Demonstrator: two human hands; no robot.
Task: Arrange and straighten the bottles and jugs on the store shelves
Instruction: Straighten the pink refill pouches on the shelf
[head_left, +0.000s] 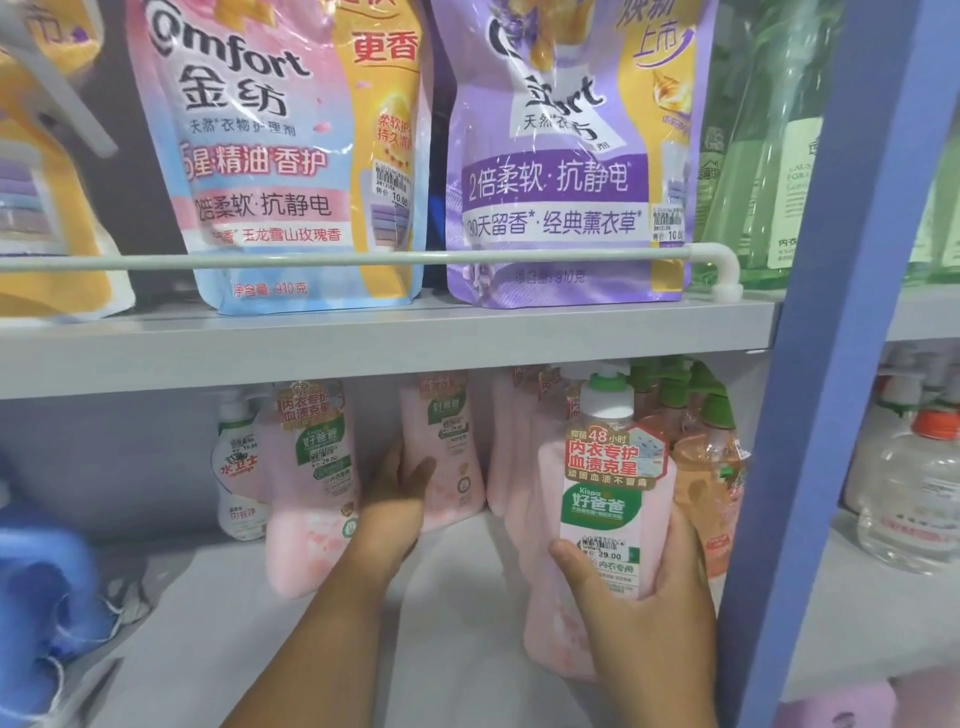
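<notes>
Pink bottles fill the lower shelf, and you are midway through setting them in order. Your right hand is wrapped round the bottom of the front pink bottle, thumb across its label and fingers curled behind, so it has a firm hold near the shelf's right end, just beside the orange bottles. Your left hand reaches deeper in, fingers fairly straight and laid against the side of the middle pink bottle at the back; whether it is gripping or merely touching cannot be told from here. To the left, another pink bottle leans, its base forward, beside a small white bottle set well back, and a blue jug sits at the far left edge. Judging by this, the row is only partly done: the bottles stand at uneven depths, with gaps between them, and the leaning one wants setting upright. Above, the refill pouches behind the guard rail look reasonably lined up already.
</notes>
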